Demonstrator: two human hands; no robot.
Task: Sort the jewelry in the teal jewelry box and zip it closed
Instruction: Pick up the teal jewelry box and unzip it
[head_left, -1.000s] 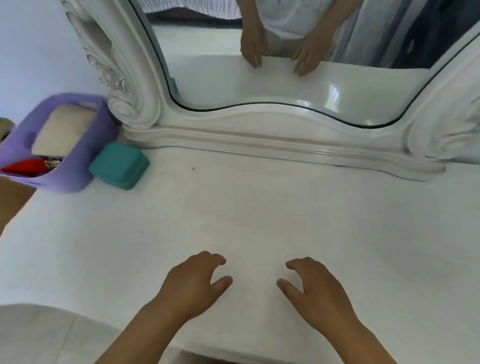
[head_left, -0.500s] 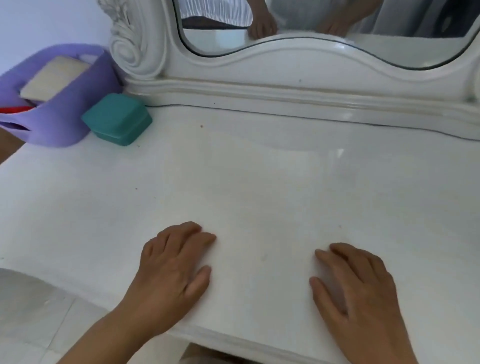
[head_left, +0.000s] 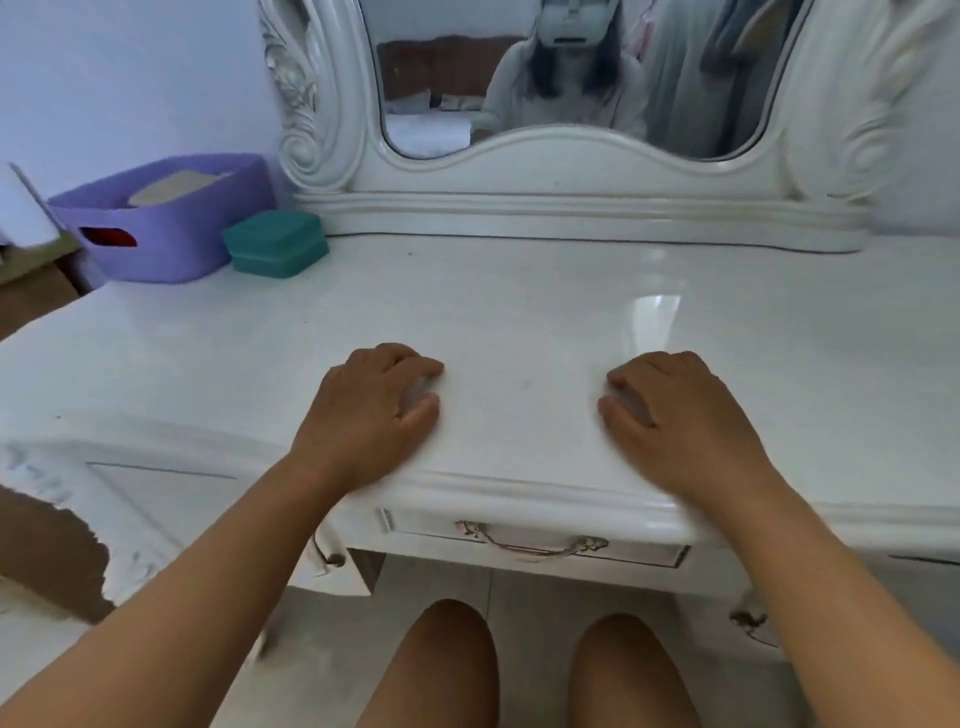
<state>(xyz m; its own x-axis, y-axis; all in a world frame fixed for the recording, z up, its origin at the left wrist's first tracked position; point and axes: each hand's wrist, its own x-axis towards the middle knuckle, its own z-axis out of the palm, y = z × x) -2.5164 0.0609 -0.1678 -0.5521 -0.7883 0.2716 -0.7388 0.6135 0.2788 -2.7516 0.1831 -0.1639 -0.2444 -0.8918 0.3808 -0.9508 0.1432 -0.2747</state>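
The teal jewelry box (head_left: 276, 243) sits closed at the back left of the white dressing table (head_left: 519, 322), beside a purple basket. No loose jewelry shows on the tabletop. My left hand (head_left: 371, 410) rests palm down near the table's front edge, fingers curled, holding nothing. My right hand (head_left: 675, 415) lies the same way to its right, also with nothing in it. Both hands are far from the box, well in front and to the right of it.
A purple basket (head_left: 171, 244) with a beige item and something red inside stands at the far left. An ornate white mirror (head_left: 561, 104) rises along the back. A drawer with a metal handle (head_left: 532, 543) sits under the front edge, above my knees.
The view has pulled back and tilted up, so the drawer, my knees and more of the mirror now show. Both hands stay resting on the table near the front edge.
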